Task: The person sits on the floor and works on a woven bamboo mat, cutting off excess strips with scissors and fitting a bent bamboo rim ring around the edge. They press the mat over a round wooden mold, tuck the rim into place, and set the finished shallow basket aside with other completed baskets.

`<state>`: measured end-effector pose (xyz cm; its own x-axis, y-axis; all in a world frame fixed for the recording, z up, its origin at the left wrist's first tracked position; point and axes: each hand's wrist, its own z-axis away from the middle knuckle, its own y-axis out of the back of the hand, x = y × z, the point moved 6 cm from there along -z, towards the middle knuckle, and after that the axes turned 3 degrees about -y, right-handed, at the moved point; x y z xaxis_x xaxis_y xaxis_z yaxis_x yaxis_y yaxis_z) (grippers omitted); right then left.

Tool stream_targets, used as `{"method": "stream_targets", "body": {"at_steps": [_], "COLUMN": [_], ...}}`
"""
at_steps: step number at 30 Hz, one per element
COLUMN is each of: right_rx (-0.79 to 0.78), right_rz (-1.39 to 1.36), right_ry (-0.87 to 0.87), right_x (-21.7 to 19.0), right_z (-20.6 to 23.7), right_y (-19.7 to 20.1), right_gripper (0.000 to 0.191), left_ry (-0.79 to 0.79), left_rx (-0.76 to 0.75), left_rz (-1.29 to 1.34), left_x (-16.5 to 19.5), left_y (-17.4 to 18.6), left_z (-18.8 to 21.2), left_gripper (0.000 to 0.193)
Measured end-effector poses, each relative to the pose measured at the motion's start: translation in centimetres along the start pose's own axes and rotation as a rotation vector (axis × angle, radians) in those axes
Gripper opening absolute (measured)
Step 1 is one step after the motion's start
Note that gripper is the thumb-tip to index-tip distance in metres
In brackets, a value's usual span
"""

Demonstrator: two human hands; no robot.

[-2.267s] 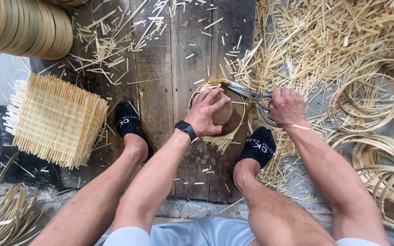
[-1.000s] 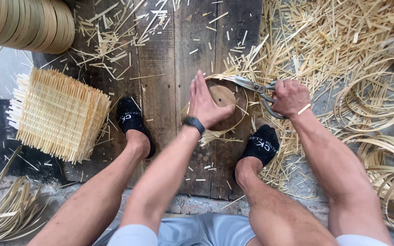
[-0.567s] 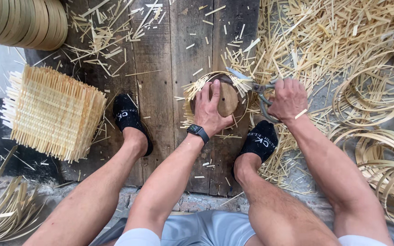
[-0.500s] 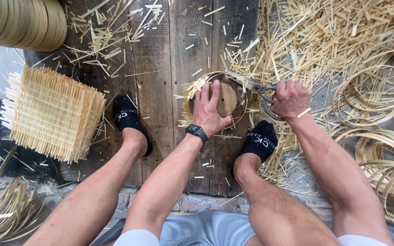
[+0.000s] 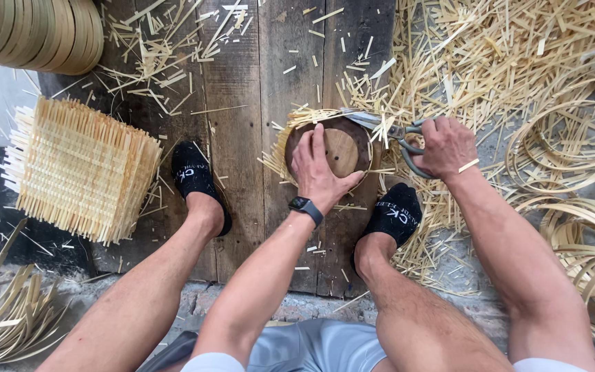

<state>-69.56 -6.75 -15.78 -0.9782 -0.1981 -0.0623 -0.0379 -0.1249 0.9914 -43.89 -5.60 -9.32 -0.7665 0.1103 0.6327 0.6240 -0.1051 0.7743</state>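
My left hand [image 5: 321, 172] presses flat on a round wooden disc [image 5: 342, 148] that lies over a woven bamboo mat piece [image 5: 285, 148], whose strip ends stick out on the left and top. My right hand [image 5: 445, 146] grips a pair of grey-handled scissors [image 5: 383, 127], blades pointing left along the disc's upper edge. A dark watch sits on my left wrist. My feet in black socks rest on the wooden boards, one on each side of the disc.
A stack of square woven bamboo mats [image 5: 80, 169] lies at the left. Stacked bamboo hoops [image 5: 36, 31] are at top left, loose hoops [image 5: 573, 148] at the right. Cut bamboo strips [image 5: 504, 55] cover the floor at top right. Dark wooden boards [image 5: 239, 89] form the work surface.
My left hand lifted off the disc, turned the piece and pressed flat on it again. The scissors stayed at the disc's upper right edge. More strip ends now show at the left.
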Motion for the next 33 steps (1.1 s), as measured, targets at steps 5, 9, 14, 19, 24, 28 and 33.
{"method": "stream_targets", "body": {"at_steps": [5, 9, 14, 19, 24, 28, 33], "right_rx": [0.126, -0.081, 0.156, 0.043, 0.093, 0.347, 0.002], "right_rz": [0.018, 0.048, 0.03, 0.048, -0.021, 0.099, 0.026], "right_ry": [0.026, -0.025, 0.072, 0.032, 0.05, 0.14, 0.013], "right_x": [-0.8, -0.2, -0.8, -1.1, -0.7, -1.4, -0.6], "right_z": [-0.3, -0.3, -0.2, -0.6, -0.1, 0.5, 0.3], "right_y": [0.1, -1.5, -0.1, -0.5, 0.1, 1.1, -0.8], "right_gripper": [0.04, 0.025, 0.045, 0.025, 0.03, 0.053, 0.026], "left_ry": [-0.099, -0.13, -0.165, -0.265, -0.052, -0.209, -0.213], "left_rx": [-0.097, -0.207, -0.323, -0.506, -0.309, -0.418, -0.465], "left_rz": [0.01, -0.024, -0.035, -0.159, -0.108, -0.099, -0.179], "left_x": [-0.4, -1.2, -1.0, -0.8, -0.1, 0.2, -0.2], "left_y": [-0.7, -0.5, -0.6, -0.5, -0.6, -1.9, -2.1], "left_z": [0.1, 0.0, -0.6, -0.8, 0.2, 0.4, 0.2], "left_gripper": [0.122, 0.123, 0.121, 0.119, 0.114, 0.109, 0.107]}}
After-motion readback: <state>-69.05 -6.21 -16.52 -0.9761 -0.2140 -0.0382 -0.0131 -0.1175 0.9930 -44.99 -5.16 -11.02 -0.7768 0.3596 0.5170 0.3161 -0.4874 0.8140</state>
